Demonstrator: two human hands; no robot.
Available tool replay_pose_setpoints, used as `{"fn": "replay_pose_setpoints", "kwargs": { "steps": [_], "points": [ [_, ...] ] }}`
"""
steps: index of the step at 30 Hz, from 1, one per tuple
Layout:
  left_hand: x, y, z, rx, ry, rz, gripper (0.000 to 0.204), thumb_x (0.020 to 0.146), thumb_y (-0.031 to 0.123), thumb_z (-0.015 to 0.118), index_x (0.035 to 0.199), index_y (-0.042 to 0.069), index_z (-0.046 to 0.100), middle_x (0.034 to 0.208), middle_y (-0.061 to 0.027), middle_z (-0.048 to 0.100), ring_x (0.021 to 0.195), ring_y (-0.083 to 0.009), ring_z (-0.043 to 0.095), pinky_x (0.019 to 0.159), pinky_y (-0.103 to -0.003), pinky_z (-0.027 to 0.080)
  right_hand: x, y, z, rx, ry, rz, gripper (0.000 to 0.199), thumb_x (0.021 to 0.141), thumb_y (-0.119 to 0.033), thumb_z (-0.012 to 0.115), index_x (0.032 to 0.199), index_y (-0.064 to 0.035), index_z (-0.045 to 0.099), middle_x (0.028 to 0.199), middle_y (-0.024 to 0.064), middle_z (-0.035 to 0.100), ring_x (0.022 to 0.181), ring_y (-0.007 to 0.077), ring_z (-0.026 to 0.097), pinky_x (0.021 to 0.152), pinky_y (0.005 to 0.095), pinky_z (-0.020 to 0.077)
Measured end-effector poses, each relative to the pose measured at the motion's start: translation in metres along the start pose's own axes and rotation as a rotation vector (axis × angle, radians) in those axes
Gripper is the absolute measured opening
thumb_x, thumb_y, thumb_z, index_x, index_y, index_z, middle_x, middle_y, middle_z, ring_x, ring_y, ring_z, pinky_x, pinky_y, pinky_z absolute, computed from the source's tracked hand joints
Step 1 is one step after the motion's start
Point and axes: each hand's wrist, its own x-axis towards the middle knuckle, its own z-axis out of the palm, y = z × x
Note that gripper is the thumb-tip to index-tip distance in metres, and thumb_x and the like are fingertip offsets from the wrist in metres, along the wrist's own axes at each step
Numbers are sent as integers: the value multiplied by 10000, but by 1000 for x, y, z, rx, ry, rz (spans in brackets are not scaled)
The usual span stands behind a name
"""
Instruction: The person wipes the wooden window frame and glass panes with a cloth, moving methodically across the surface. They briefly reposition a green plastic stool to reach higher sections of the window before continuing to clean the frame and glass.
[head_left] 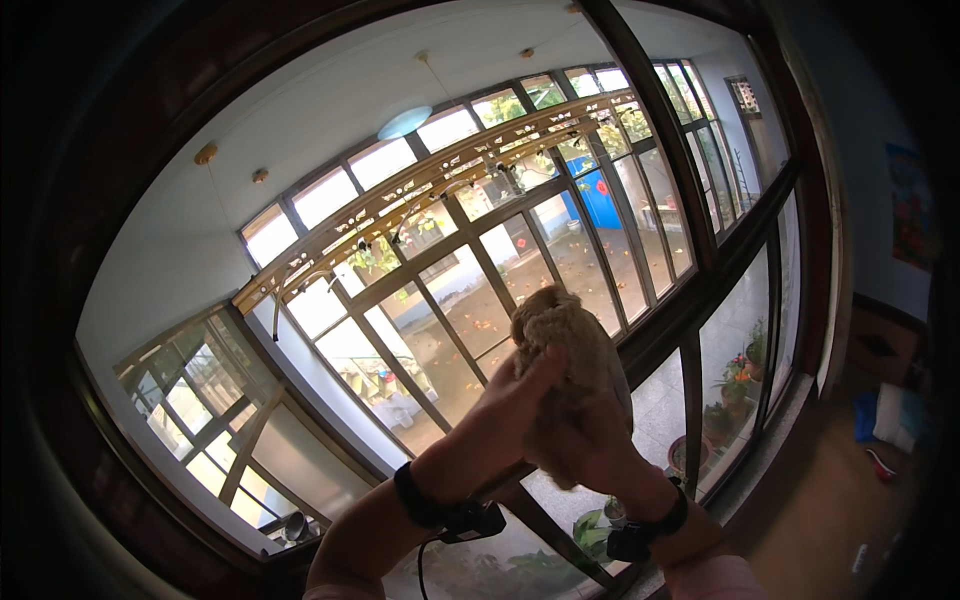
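Observation:
A bunched beige-brown cloth (562,325) is raised in front of a dark-framed window (690,320). My left hand (505,405) closes on its left side, with the thumb pressed over the folds. My right hand (600,440) grips the lower right part, and its fingers are partly hidden in the cloth. A loose end of the fabric hangs below the two hands. I cannot tell whether the cloth touches the glass or frame. Each wrist carries a black band with a small dark device.
Beyond the glass, a gold drying rack (450,190) hangs from the ceiling. Potted plants (735,385) stand low behind the right panes. A blue door (597,195) shows across the yard. On the right, a red object (880,466) lies near a white and blue bundle (890,415).

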Motion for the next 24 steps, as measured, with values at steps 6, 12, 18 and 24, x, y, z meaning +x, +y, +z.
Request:
{"fn": "replay_pose_setpoints", "kwargs": {
  "steps": [6, 12, 18, 24],
  "points": [
    [-14, 22, -9, -180, 46, 113, 380, 1078, 255, 530, 1363, 3, 529, 1216, -98, 662, 1084, -189, 666, 935, -332, 557, 10, -15, -29, -59, 129, -159, 541, 932, -169, 601, 1431, 16, 508, 1442, 167, 511, 1330, 288, 525, 1119, 395, 430],
    [7, -24, 1, 67, 269, 261, 351, 1103, 250, 458, 1263, -19, 618, 1083, -69, 678, 944, -134, 634, 865, -278, 521, -4, 49, 33, 39, 526, 15, 481, 958, -261, 654, 1371, -56, 519, 1279, 131, 553, 1166, 267, 568, 1000, 374, 464],
    [20, -44, 2, 149, 156, 379, 501, 1099, 313, 448, 1476, -11, 385, 1281, -168, 563, 1146, -243, 572, 1016, -357, 465, 26, 72, 0, -422, 455, 164, 357, 879, -291, 726, 1138, -77, 603, 1034, 137, 638, 952, 319, 633, 817, 425, 517],
    [3, -56, 8, 1027, 42, 739, 843, 847, 59, 755, 1565, 51, 313, 1631, -296, 198, 1572, -434, 45, 1167, -477, 338, 51, 52, -18, -909, 510, -260, 420, 800, -280, 772, 1128, -72, 611, 983, 120, 608, 896, 345, 614, 787, 436, 514]
  ]
}}
